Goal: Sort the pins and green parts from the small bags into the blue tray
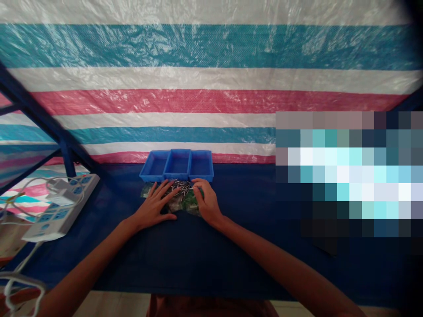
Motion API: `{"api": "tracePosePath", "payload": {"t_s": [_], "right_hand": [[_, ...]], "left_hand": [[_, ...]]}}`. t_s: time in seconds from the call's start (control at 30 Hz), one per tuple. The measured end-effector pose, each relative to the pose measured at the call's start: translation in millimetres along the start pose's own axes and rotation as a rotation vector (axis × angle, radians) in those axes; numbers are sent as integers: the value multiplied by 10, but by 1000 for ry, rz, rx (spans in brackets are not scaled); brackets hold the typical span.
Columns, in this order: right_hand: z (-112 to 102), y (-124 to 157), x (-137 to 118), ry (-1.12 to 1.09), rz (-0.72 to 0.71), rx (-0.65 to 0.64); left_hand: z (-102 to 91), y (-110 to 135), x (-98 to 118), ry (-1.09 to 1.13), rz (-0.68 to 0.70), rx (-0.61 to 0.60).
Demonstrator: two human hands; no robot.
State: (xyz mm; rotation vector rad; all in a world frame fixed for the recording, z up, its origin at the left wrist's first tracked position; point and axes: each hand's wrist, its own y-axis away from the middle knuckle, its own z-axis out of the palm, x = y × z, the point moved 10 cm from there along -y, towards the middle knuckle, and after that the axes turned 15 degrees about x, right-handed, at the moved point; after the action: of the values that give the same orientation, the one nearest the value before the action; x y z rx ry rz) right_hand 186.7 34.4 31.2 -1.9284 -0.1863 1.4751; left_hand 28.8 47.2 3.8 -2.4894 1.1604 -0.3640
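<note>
Small metal pieces that look like screws (180,189) lie in a loose pile on a clear plastic bag with green patches (190,202). My left hand (153,204) rests flat over the bag's left part, fingers spread, thumb pointing right, holding nothing. At the pile's right edge, my right hand (209,202) is curled with thumb and index finger close together. What sits between those fingertips is too small to make out. Just behind the pile stand three joined blue plastic trays (177,178) in a row, and no contents show in them.
A white power strip (62,211) with plugged-in adapters and cables stands on the left of the dark blue tabletop (185,259). Blue metal frame bars (68,154) rise behind it. A striped plastic sheet (198,101) hangs at the back. A blurred-out area covers the right.
</note>
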Motion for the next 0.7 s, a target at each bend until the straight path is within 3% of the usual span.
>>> {"api": "tracePosePath", "payload": {"t_s": [0.1, 0.23, 0.47, 0.57, 0.7], "right_hand": [[-45, -88, -35, 25, -22, 24], [-56, -273, -66, 67, -26, 60], [29, -512, -110, 95, -58, 57], [-27, -555, -92, 91, -55, 89], [-125, -514, -19, 113, -23, 93]], "left_hand": [[-202, -76, 13, 70, -55, 136], [-599, -281, -117, 182, -287, 438], [-702, -757, -70, 345, -274, 521], [-813, -779, -171, 295, -289, 610], [-1072, -662, -534, 11, -418, 772]]}}
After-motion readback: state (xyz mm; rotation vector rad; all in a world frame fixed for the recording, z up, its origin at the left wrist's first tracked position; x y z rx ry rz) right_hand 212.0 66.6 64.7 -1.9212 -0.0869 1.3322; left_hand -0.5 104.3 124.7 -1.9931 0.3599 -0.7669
